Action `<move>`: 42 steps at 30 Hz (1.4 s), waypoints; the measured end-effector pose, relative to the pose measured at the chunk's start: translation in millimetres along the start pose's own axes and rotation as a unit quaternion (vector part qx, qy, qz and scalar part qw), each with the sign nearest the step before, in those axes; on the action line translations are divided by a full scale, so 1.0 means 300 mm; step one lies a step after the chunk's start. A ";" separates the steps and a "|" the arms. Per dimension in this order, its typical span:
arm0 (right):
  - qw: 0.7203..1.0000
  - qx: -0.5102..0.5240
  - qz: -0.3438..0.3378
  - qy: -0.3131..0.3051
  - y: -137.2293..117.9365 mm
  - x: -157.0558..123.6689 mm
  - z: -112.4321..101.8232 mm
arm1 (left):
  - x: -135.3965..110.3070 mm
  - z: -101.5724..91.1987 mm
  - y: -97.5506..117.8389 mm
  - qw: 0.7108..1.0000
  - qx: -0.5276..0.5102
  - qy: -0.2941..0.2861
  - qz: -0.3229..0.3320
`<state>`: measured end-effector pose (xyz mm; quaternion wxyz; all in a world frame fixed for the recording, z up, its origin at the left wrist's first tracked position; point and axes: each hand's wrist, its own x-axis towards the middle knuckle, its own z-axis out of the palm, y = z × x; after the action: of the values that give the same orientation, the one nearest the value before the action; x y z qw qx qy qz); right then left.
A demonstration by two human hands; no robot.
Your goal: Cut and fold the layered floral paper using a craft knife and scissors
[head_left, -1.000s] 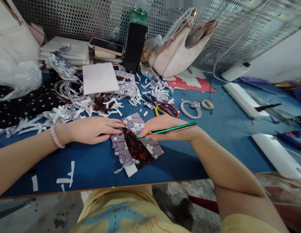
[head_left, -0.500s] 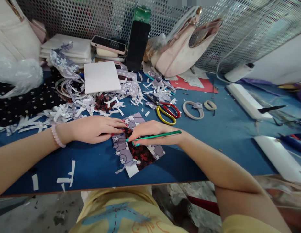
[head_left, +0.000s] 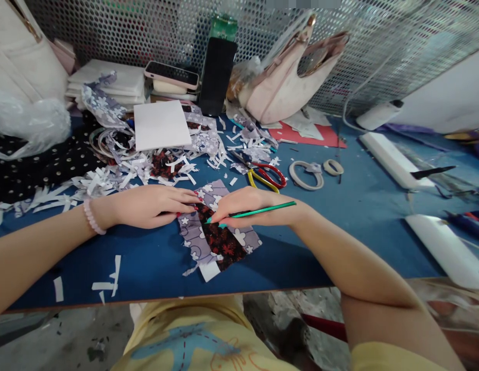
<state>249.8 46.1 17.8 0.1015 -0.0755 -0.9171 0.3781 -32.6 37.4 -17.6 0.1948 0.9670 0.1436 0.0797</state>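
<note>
My left hand [head_left: 150,205] lies palm down with its fingers stretched out, their tips pressing the upper left edge of a patchwork fabric piece [head_left: 247,242]. That piece has lilac floral cloth around a black strip with red flowers. White backing shows at its lower corner. Between the fingers of my right hand [head_left: 251,206] is a thin green pencil-like tool [head_left: 274,208], slanting over the dark strip. Its working tip is hidden by the fingers or too small to make out. Beyond my right hand lie scissors [head_left: 264,178] with red and yellow handles.
White and lilac scraps [head_left: 104,178] spread along the back left, with a white square card [head_left: 162,125] on top. Two tape rings [head_left: 307,175] lie right of the scissors. A dark phone [head_left: 218,77] stands upright behind. White bars [head_left: 444,247] lie far right.
My right hand has shifted slightly up and right across the dark strip, and the green tool's rear end moved with it. My left hand stays on the fabric.
</note>
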 end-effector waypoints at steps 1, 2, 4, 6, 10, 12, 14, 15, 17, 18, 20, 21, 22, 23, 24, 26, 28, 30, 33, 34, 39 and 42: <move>1.000 -0.002 0.009 -0.005 -0.002 -0.003 -0.005 | -0.001 0.001 0.000 1.000 -0.002 0.001 -0.003; 1.000 -0.004 0.017 -0.008 -0.003 -0.005 -0.009 | -0.001 0.002 -0.001 1.000 -0.004 0.001 -0.005; 1.000 -0.009 0.026 -0.007 -0.007 -0.010 -0.016 | -0.003 0.003 -0.001 1.000 -0.005 0.001 -0.008; 0.999 -0.012 0.029 -0.007 -0.011 -0.018 -0.020 | -0.003 0.002 0.000 1.000 -0.005 -0.001 -0.009; 0.999 -0.005 0.039 0.012 -0.015 -0.046 -0.022 | -0.002 -0.002 0.003 1.000 -0.006 -0.001 -0.014; 0.998 0.008 0.050 0.038 -0.015 -0.058 -0.017 | -0.003 -0.003 0.004 1.000 -0.006 -0.002 -0.015; 0.997 0.017 0.056 0.058 -0.013 -0.061 -0.006 | -0.004 -0.002 0.005 1.000 -0.002 0.000 -0.012; 0.996 0.020 0.055 0.061 -0.011 -0.057 0.001 | -0.004 -0.001 0.005 1.000 0.000 0.001 -0.010; 0.997 0.026 0.048 0.051 -0.006 -0.043 0.018 | -0.004 0.001 0.005 1.000 0.005 0.006 -0.008; 0.998 0.028 0.046 0.042 -0.003 -0.035 0.027 | -0.004 0.001 0.004 1.000 0.007 0.010 -0.006; 0.998 0.034 0.045 0.026 0.002 -0.021 0.040 | -0.003 0.003 0.004 1.000 0.010 0.015 -0.001; 0.998 0.036 0.047 0.021 0.003 -0.016 0.044 | -0.002 0.004 0.003 1.000 0.010 0.018 0.003; 0.998 0.039 0.050 0.018 0.005 -0.013 0.046 | -0.002 0.004 0.003 1.000 0.011 0.020 0.007; 0.998 0.041 0.053 0.016 0.005 -0.011 0.047 | -0.002 0.005 0.002 1.000 0.011 0.020 0.009; 0.998 0.041 0.053 0.016 0.005 -0.011 0.046 | -0.002 0.005 0.002 1.000 0.012 0.020 0.010; 0.998 0.040 0.046 0.016 0.005 -0.014 0.043 | -0.002 0.006 0.001 1.000 0.012 0.019 0.010; 0.999 0.036 0.034 0.013 0.006 -0.017 0.037 | -0.003 0.007 0.000 1.000 0.013 0.014 0.008; 0.999 0.032 0.024 0.009 0.006 -0.019 0.030 | -0.003 0.007 0.000 1.000 0.014 0.008 0.004; 1.000 0.021 0.015 0.006 0.001 -0.019 0.019 | -0.003 0.005 0.002 1.000 0.012 0.003 -0.003; 1.000 0.015 0.011 0.007 -0.002 -0.019 0.015 | -0.003 0.005 0.003 1.000 0.011 0.001 -0.005; 0.999 -0.037 0.012 0.010 -0.022 -0.026 -0.001 | -0.005 0.006 0.001 1.000 0.005 0.000 -0.012; 0.999 -0.044 0.022 0.016 -0.025 -0.036 -0.008 | -0.008 0.009 -0.002 1.000 0.002 0.002 -0.012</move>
<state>260.5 40.2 23.4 0.1041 -0.1061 -0.9292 0.3384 -34.5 36.2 -20.6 0.1931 0.9655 0.1559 0.0792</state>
